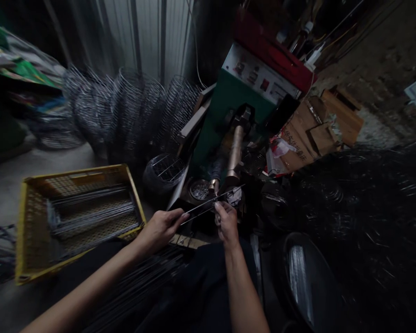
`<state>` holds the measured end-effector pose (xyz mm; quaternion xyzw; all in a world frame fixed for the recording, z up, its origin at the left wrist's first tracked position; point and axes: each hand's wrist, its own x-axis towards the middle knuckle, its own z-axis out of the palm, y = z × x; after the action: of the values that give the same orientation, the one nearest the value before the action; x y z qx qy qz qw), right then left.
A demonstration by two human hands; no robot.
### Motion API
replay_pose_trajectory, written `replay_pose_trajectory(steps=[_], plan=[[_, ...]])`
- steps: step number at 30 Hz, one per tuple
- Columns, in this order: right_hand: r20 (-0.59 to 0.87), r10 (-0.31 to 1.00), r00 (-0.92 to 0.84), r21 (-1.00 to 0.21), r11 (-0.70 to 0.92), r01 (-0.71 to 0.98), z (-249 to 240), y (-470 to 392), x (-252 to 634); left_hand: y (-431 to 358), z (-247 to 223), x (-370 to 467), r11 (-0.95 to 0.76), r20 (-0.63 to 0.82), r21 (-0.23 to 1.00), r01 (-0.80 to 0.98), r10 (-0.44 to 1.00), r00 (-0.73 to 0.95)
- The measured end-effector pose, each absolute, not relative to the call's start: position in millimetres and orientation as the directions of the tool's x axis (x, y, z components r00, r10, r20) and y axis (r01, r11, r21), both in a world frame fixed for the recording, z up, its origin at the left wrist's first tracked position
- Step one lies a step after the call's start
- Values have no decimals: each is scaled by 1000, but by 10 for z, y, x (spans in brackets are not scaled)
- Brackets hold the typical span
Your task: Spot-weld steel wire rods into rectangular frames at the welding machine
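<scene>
My left hand [167, 224] is closed around one end of a thin metal wire piece [203, 203], which slants up to the right with two strands showing. My right hand [226, 218] is closed in a pinch at the lower strand; whether a small part also sits between its fingertips is hidden. Just beyond my hands, the wire crosses in front of the brass-coloured electrode tip [213, 185] of a green and red machine, which looks like a spot welder [211, 125]. A round dish [199, 189] of small shiny metal pieces stands beside the tip.
To my left is a yellow plastic crate [79, 170] with bundled metal rods [93, 215]. Stacked wire baskets [131, 101] stand behind it. More rods [142, 282] lie by my lap. Cardboard boxes [298, 138] and a dark heap of wirework [353, 222] are at right.
</scene>
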<state>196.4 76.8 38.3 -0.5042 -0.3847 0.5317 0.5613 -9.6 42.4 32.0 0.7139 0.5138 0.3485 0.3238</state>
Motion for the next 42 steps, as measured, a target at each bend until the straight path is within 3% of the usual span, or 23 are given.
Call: replay_pose_trajectory(steps=[22,34,42], plan=[[-109,989,104,-968,-82,-238,387,858,1949,553,435,-159,-251,127,833,494,954,272],[-94,976,197,-991,-73,-111,414,833,1919,706,406,-274,-247,112,887,391,935,336],[-67,976,206,-993,-45,-111,349,850,1933,818,280,-288,-325,181,875,358,907,381]])
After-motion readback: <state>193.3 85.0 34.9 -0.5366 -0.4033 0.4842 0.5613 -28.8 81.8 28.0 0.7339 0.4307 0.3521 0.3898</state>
